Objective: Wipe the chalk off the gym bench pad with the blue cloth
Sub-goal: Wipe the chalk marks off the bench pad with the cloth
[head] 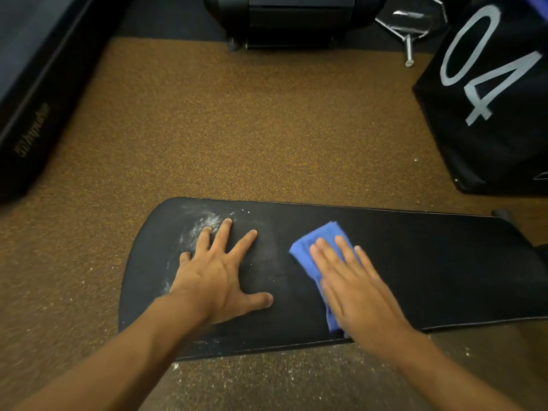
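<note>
Pressing flat: right hand (354,280) on blue cloth (308,247).

A gym is shown. A padded black bench (385,262) dusted with chalk (204,223) is seen on speckled rubber flooring (237,129), with a black box (489,99) numbered 04, a steel bar attachment (412,25) and dark machine bases (284,22) nearby.

The floor (237,129) was brown speckled rubber with white specks scattered along its near edge. A black box (489,120) marked "04" stood at far right. A dark padded block (32,93) bearing lettering lay at far left. Black equipment (284,22) and a chrome handle (410,34) sat along the top.
</note>
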A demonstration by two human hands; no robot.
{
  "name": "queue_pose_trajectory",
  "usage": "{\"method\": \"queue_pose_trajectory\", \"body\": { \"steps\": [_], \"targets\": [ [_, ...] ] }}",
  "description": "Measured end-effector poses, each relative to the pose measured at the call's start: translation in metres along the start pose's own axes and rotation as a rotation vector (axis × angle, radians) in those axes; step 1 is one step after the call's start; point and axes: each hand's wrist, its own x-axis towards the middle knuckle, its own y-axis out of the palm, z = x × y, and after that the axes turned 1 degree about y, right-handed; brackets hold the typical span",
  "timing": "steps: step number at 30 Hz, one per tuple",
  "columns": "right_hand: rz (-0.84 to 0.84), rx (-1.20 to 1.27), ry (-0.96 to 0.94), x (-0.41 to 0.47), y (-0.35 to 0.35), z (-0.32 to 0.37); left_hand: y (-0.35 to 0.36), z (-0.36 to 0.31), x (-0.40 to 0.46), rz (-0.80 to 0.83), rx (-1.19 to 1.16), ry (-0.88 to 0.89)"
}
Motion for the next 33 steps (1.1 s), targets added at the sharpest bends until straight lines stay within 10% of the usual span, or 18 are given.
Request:
{"method": "queue_pose_trajectory", "body": {
  "steps": [4, 10, 16, 23, 29, 33],
  "targets": [
    [-0.089, 0.101, 0.303, 0.041, 0.001, 0.038, -0.008, 0.014, -0.009, -0.045, 0.049, 0.037],
    [-0.023, 0.012, -0.165, -0.037, 0.001, 0.041, -0.006, 0.029, -0.020, 0.024, 0.093, 0.009],
    [-0.065, 0.098, 0.185, 0.009, 0.001, 0.049, -0.003, 0.031, -0.019, 0.032, 0.080, 0.013],
    [0.010, -0.040, -0.216, -0.046, 0.007, 0.042, -0.001, 0.033, -0.018, 0.023, 0.065, 0.009],
    [-0.070, 0.094, 0.223, 0.010, -0.001, 0.052, 0.000, 0.032, -0.017, 0.029, 0.084, 0.008],
    [-0.013, 0.046, -0.123, -0.031, 0.008, 0.079, 0.000, 0.032, -0.018, 0.023, 0.095, 0.001]
  ]
}}
